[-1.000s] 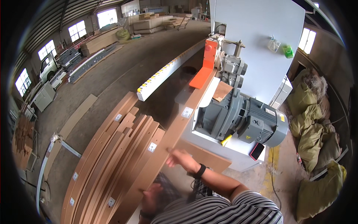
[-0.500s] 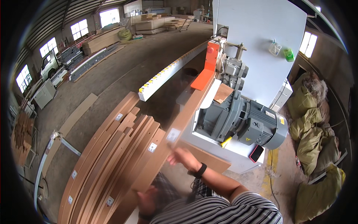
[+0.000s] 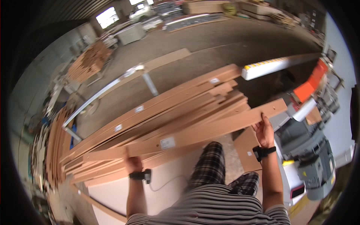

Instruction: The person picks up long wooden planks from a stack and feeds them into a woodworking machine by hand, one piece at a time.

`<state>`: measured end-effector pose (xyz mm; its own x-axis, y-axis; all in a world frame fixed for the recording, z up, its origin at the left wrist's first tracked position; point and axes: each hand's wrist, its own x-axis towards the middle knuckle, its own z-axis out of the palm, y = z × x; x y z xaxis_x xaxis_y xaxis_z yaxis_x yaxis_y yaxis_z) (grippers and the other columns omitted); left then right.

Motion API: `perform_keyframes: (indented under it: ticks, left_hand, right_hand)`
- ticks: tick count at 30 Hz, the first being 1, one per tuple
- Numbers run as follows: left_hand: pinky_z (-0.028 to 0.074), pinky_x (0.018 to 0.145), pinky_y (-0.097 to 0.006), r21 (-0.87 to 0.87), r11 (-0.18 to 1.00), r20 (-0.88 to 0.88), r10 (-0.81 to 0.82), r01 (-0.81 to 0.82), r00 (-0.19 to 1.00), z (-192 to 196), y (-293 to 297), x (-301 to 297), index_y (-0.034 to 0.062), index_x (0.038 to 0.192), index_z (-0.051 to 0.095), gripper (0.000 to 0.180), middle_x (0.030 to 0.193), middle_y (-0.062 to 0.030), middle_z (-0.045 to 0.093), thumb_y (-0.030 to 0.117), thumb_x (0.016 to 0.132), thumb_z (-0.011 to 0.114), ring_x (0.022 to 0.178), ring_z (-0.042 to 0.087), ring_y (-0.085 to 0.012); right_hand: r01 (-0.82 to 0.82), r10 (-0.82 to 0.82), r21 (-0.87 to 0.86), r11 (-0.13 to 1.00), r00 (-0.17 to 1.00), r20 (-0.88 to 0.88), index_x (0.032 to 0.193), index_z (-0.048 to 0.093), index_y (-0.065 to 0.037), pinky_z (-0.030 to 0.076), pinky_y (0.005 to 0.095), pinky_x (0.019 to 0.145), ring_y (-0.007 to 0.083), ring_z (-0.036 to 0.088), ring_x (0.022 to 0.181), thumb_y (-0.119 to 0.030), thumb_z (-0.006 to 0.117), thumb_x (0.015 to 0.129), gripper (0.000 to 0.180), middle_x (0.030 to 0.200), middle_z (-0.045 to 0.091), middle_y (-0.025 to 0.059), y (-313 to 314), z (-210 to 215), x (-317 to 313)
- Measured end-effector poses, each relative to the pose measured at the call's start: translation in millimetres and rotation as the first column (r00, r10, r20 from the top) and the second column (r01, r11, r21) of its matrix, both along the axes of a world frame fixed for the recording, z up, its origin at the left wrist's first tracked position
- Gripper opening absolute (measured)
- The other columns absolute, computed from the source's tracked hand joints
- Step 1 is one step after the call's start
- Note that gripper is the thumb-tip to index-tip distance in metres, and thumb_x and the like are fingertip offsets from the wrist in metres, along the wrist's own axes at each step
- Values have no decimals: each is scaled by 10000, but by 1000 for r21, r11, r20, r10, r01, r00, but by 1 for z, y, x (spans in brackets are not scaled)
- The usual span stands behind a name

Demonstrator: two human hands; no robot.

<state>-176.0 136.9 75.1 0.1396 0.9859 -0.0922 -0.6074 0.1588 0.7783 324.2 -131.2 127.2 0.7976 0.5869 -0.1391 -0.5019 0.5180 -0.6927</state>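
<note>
Holding a long brown board (image 3: pixel 195 133) with both hands, I grip its underside near the middle with my left hand (image 3: pixel 133 163) and its far end with my right hand (image 3: pixel 264 131), above the board stack (image 3: pixel 157 108) beside the motor (image 3: pixel 311 157).

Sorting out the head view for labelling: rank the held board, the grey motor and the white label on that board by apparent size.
1. held board
2. grey motor, though nearer the camera's rim, so distorted
3. white label
</note>
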Motion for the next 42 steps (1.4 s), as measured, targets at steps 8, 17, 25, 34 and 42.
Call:
perform_keyframes:
  ticks: [8,17,25,34,42]
  left_hand:
    - [531,685,-279,-202,979,68,1,13,998,-32,37,32,111,986,653,113,883,-7,659,153,881,654,738,601,-143]
    - [443,357,-305,-27,993,-826,42,-114,562,-28,161,-65,50,810,597,303,655,-95,604,336,910,595,501,620,-185]
    - [115,1113,-595,11,959,-914,125,285,-386,-24,141,37,317,1457,335,670,1553,-192,144,684,897,326,1391,153,-484]
    - [111,1125,-573,67,970,-835,183,233,-519,-51,147,56,398,1467,269,648,1550,-246,93,710,899,257,1381,145,-526]
    - [126,1133,-547,78,972,-846,182,222,-500,-49,158,53,396,1471,263,659,1555,-236,76,718,896,241,1382,146,-523]
  right_hand:
    - [-629,630,-20,777,776,34,1209,482,29,520,376,892,294,643,1017,-183,506,986,309,1135,613,191,64,-13,-112]
    - [-534,627,-443,720,774,86,1080,568,19,542,325,773,236,672,842,-188,519,973,239,950,666,153,-15,-85,-76]
    - [-408,462,-556,724,886,-48,1004,575,-8,535,297,715,203,660,783,-181,512,967,188,886,662,130,-67,-119,-67]
    - [-165,570,-883,439,811,132,989,613,-6,533,310,746,185,661,826,-199,524,942,217,919,671,120,-131,-187,-36]
    - [160,807,-981,113,561,185,1035,641,-4,496,410,850,352,630,945,-293,662,792,378,995,669,203,-212,-244,-49]
